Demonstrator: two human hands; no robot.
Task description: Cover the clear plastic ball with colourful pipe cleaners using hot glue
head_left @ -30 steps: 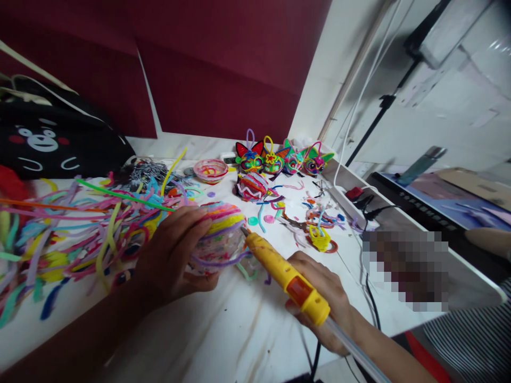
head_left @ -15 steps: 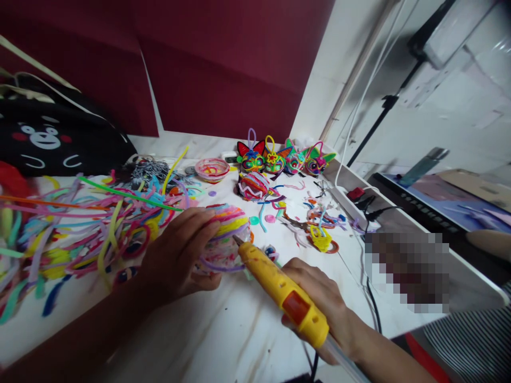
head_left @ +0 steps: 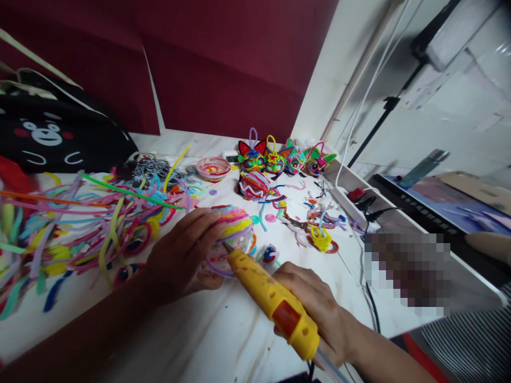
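Glue gun (head_left: 261, 287) has shifted further L across striped ball (head_left: 236, 227), tip nr L hand (head_left: 186, 247), which grips ball's L side over tabletop (head_left: 199, 340); R hand (head_left: 317, 298) grasps gun; poss. finger burn if tip slips, or blobs if glue's overfed

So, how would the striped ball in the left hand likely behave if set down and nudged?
The striped ball would probably roll, given its rounded outline. It may be light for its size, since its lower part looks partly see-through. Its upper part seems unlikely to slip, as the coloured strips there look fuzzy.
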